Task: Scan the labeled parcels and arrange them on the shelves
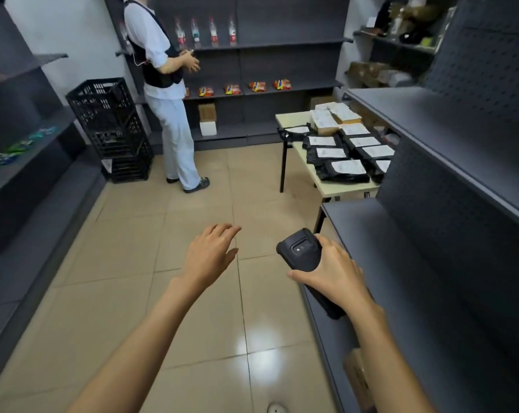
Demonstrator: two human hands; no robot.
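My right hand [334, 272] grips a black handheld scanner [301, 251], its lens end pointing up and away from me, over the front edge of a grey shelf [401, 263] on my right. Out over the tiled floor, my left hand [212, 254] is empty with its fingers relaxed and spread. Several black parcels with white labels [346, 166] lie flat on a pale table [340, 189] ahead on the right. Behind them on the same table sit several small brown boxes with labels [335, 116].
A person in white clothes and a dark vest [165, 84] stands at the back shelving, which holds bottles and red snack packs. Stacked black crates [115, 129] stand left of them. Grey shelves line both sides. A brown box [358, 380] sits low on the right.
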